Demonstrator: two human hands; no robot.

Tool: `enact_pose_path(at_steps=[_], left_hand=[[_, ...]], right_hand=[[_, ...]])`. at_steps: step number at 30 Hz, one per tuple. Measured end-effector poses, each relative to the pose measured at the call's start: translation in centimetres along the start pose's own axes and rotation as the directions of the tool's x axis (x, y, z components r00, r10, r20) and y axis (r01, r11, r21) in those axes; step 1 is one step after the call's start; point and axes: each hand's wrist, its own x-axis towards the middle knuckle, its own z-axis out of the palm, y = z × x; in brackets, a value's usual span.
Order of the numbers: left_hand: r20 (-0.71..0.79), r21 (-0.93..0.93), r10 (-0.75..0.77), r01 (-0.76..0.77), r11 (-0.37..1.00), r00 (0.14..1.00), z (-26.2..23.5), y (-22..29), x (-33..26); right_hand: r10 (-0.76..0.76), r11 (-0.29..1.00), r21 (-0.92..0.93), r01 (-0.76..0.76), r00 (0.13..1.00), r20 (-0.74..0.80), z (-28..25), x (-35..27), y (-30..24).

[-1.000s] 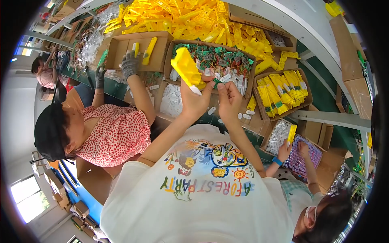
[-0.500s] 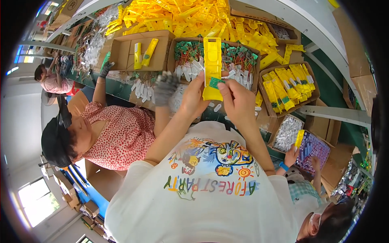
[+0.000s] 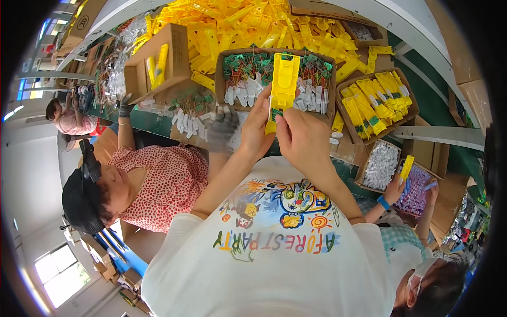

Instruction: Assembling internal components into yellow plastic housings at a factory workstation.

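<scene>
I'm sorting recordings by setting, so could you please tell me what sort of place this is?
It looks like a small assembly workshop, perhaps in a factory: there is a big heap of yellow casings, a mass of wired circuit boards, and co-workers on both sides handling things.

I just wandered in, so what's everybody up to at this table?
The person in the middle has a yellow casing in the left hand, and the right hand has its thumb by a small green board at the casing's near end. Beyond the hands is a heap of yellow parts. On the left, a co-worker's gloved hand is at a tilted cardboard box; on the right, another co-worker's hand holds a yellow piece.
</scene>
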Motion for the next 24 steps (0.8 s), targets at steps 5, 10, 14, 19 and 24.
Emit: enact_pose_path(at_steps=[5,10,14,19,24], left_hand=[[-0.049,-0.099,-0.029,0.025,0.995,0.998,1.0,0.8,-0.4],[-0.192,0.028,0.069,-0.065,0.998,0.979,-0.3,0.0,-0.4],[-0.279,0.109,0.128,-0.101,0.989,0.952,-0.5,-0.7,-0.5],[-0.290,0.289,0.255,-0.169,0.942,0.923,-0.5,-1.3,-0.9],[-0.304,0.217,0.185,-0.121,0.969,0.935,-0.4,-1.1,-0.8]], right_hand=[[0.087,0.987,0.139,-0.083,0.996,-0.027,1.6,-0.4,1.3],[0.183,0.960,0.229,-0.163,0.981,-0.069,1.8,-0.6,1.5],[0.220,0.949,0.233,-0.214,0.975,-0.002,1.8,-0.5,1.9],[0.277,0.922,0.268,-0.280,0.960,0.049,2.2,-0.9,2.6],[0.306,0.883,0.334,-0.329,0.944,0.121,1.8,-0.9,2.1]])
